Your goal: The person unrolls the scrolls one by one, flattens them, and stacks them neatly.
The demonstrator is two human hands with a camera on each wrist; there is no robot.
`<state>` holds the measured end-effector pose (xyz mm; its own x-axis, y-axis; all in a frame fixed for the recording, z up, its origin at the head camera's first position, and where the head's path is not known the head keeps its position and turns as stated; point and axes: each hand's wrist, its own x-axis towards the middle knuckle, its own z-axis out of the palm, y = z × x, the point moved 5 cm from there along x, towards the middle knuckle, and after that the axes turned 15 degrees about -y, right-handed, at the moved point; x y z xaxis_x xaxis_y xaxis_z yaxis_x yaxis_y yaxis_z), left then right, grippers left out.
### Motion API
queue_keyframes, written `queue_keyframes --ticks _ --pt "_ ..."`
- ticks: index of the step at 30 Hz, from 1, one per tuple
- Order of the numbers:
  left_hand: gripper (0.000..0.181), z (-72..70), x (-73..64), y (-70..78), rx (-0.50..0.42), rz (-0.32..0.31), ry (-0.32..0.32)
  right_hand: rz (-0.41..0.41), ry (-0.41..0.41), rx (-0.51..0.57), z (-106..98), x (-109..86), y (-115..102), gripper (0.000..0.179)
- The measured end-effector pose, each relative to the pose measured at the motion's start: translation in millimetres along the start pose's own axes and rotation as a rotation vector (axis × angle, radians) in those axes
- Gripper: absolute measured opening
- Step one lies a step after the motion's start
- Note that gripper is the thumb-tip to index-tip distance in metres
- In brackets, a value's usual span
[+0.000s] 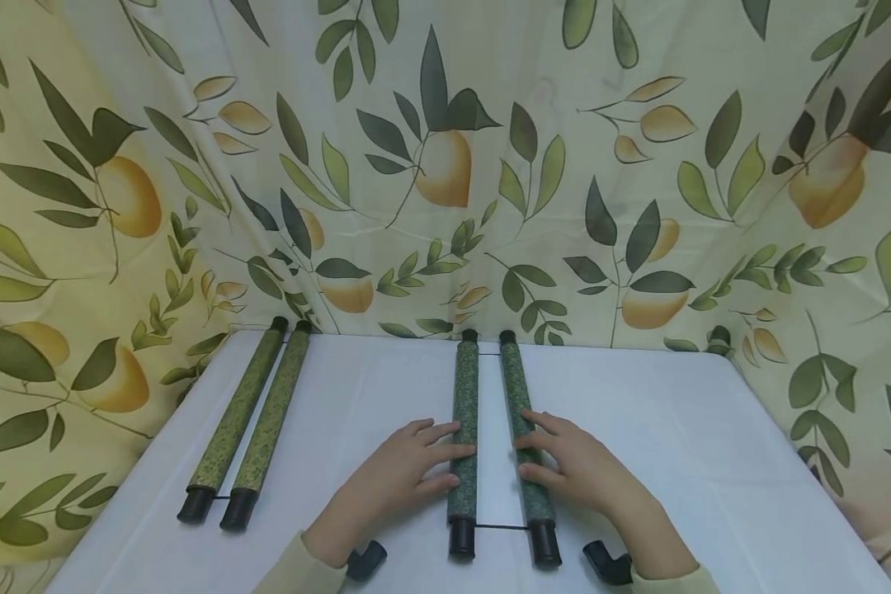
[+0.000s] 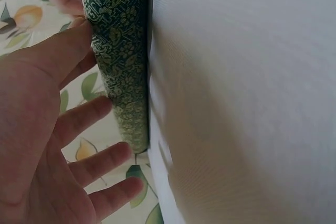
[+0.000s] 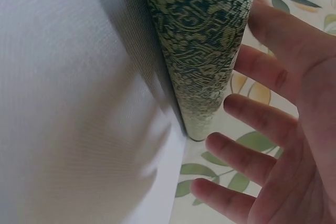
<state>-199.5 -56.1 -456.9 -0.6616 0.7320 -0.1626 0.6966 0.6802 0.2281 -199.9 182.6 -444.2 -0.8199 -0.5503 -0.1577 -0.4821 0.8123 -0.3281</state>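
A scroll in dark green brocade lies at mid-table, its two rolls side by side with black end knobs. A strip of white shows between them, crossed by a thin dark line near the front. My left hand touches the left roll from its outer side, fingers spread. On the opposite side, my right hand has its fingertips on the right roll. The left wrist view shows the thumb against the brocade, fingers extended. Seen from the right wrist, the fingers are spread beside the patterned roll.
A second scroll, lighter olive green with black knobs, lies at the table's left. The white table ends at a curtain printed with fruit and leaves. Small black devices sit by both wrists.
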Motion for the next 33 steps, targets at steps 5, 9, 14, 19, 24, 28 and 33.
queue_keyframes --ticks 5,9,14,19,24,28,33 --pt "0.045 -0.4 -0.9 -1.1 -0.017 -0.011 0.013 0.03 -0.027 0.005 0.1 -0.4 1.5 0.037" --pt "0.045 0.3 -0.5 -3.1 -0.033 -0.012 0.015 0.034 -0.041 -0.011 0.0 -1.0 1.3 0.034" --pt "0.051 0.5 -0.5 -4.8 -0.031 -0.004 0.023 0.044 -0.039 -0.01 -1.3 -1.1 1.2 0.033" --pt "0.048 -0.3 -0.2 -3.1 0.005 0.021 0.023 0.061 -0.036 0.005 -2.2 -2.1 2.1 0.032" --pt "0.043 -3.1 -0.8 -2.7 -0.006 0.03 0.045 0.082 -0.045 -0.001 -2.6 -2.8 3.5 0.032" --pt "0.04 -4.0 -0.8 -3.9 -0.026 0.052 0.071 0.087 -0.046 -0.005 -3.4 -3.1 4.2 0.029" --pt "0.038 -1.3 0.3 -8.3 -0.048 0.054 0.073 0.081 -0.051 0.006 -3.9 -3.1 5.3 0.029"
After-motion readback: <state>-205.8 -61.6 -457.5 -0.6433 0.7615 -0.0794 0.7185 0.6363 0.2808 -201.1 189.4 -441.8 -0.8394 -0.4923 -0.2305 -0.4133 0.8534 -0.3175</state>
